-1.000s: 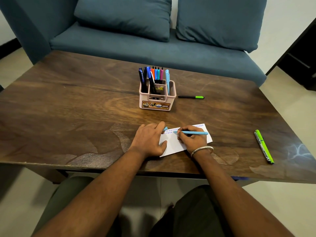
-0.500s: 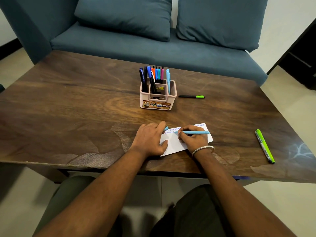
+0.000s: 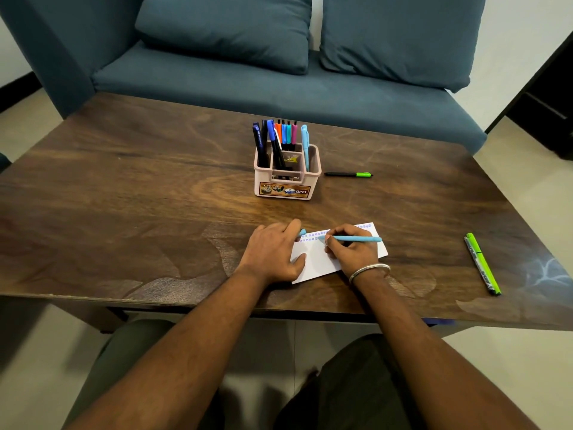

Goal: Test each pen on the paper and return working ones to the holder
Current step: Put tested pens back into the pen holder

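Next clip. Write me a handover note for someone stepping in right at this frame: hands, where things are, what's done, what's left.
Right hand holds a light blue pen, tip on the paper near its top edge.
Left hand lies flat on the paper's left end, a light blue cap under its fingers.
Holder stands behind, full of pens.
Three pens lie out: one right of the holder, two near the right edge.
Left: judge this pen, cap it, place it; test the loose ones.

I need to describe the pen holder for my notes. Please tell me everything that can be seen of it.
The pen holder is a small pale pink box, plastic by its look, open on top and split into compartments. A printed label covers its front. It stands upright on the wooden table, beyond both hands, touched by neither. Several pens stand in it: dark blue, black, orange, teal, pink, light blue.
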